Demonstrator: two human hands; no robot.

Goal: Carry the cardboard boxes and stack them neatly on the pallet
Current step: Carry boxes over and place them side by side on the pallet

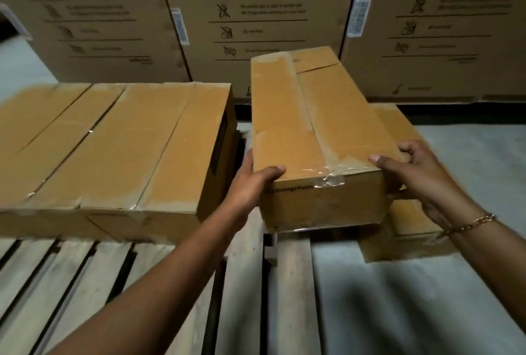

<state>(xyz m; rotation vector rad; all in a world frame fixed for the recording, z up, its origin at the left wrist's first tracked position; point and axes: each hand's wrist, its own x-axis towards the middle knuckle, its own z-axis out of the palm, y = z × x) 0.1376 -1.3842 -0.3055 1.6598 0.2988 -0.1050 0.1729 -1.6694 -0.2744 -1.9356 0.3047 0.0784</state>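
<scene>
A row of boxes point(113, 149) is sitting on the pallet point(85, 269). Just right of it, the left hand point(250, 181) is gripping a near corner of the taped box point(307, 132), thumb on top. The right hand point(415, 181) is clutching the other corner, over a lower box point(410, 220).

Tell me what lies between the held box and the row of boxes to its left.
Head view: a narrow gap over the pallet, with the left hand in it against the held box.
</scene>
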